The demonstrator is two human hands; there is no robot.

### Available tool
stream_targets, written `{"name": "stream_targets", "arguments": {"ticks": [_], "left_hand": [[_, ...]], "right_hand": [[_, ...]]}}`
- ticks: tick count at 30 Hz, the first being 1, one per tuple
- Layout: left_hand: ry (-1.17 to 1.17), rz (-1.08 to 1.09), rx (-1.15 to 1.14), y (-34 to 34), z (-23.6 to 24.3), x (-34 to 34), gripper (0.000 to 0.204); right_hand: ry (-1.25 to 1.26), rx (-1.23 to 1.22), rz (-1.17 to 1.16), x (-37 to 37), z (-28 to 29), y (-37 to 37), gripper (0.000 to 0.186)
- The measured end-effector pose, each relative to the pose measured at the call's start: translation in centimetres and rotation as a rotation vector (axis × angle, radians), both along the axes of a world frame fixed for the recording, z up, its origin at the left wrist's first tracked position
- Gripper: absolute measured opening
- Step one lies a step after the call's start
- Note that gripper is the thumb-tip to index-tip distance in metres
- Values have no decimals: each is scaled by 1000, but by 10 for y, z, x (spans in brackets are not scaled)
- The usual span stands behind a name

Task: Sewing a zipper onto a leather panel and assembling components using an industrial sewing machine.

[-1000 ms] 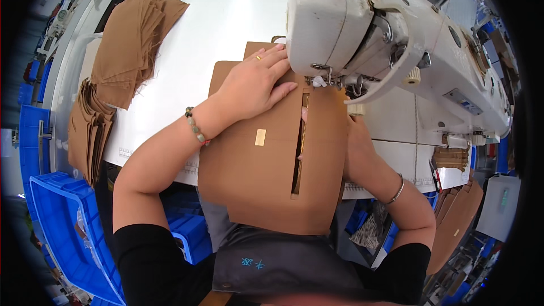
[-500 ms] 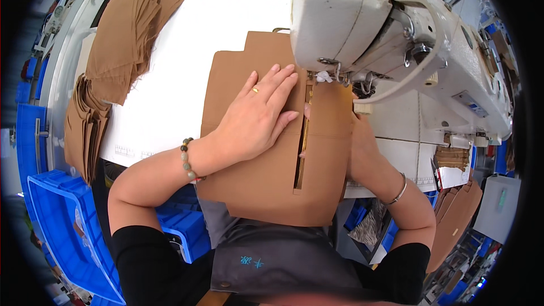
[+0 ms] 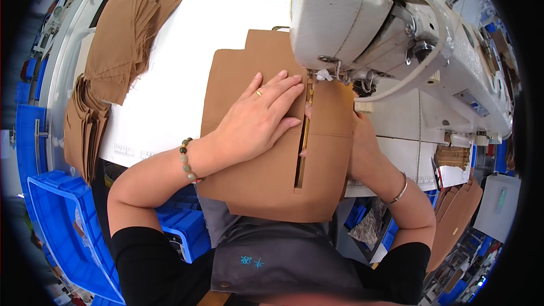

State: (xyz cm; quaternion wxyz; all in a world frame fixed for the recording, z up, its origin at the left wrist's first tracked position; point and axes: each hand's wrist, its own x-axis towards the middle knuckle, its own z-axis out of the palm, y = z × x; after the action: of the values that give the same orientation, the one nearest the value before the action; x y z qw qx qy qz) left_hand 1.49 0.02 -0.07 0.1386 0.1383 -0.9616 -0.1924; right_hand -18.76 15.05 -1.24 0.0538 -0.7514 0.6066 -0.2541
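Note:
A brown flat panel (image 3: 249,175) with a long slot lies under the head of a white sewing machine (image 3: 334,22). A gold-toothed zipper (image 3: 306,127) shows in the slot, its far end by the presser foot. My left hand (image 3: 258,113) rests open and flat on the panel, left of the slot, its fingertips close to the slot's far part. My right hand (image 3: 362,144) reaches beneath the panel's right edge. Bits of its fingers show through the slot beside the zipper; the rest of them are hidden, so their grip cannot be made out.
Stacked brown fabric pieces (image 3: 122,39) and folded brown pieces (image 3: 85,130) lie along the table's left side. Blue bins (image 3: 68,226) stand below on the left. More brown panels (image 3: 456,221) hang at the right, near a small box (image 3: 453,173) with brown strips.
The panel has shifted slightly away from me, toward the machine's far side. My left hand's fingertips have come a little nearer and to the right. My right hand stays underneath.

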Motion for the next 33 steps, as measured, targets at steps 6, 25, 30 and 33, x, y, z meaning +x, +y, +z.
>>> {"name": "stream_targets", "arguments": {"ticks": [6,25,30,33], "left_hand": [[6,-40,-24,-1,1,-1,58],[-12,-57,-43,-2,2,-2,57],[2,-52,-41,-1,1,-3,57],[-31,-55,-89,-1,2,-4,57]], "right_hand": [[4,85,-16,1,1,1,57],[83,-24,19,-2,-7,0,60],[105,-6,36,-4,0,-1,70],[122,21,41,-1,3,-1,74]]}}
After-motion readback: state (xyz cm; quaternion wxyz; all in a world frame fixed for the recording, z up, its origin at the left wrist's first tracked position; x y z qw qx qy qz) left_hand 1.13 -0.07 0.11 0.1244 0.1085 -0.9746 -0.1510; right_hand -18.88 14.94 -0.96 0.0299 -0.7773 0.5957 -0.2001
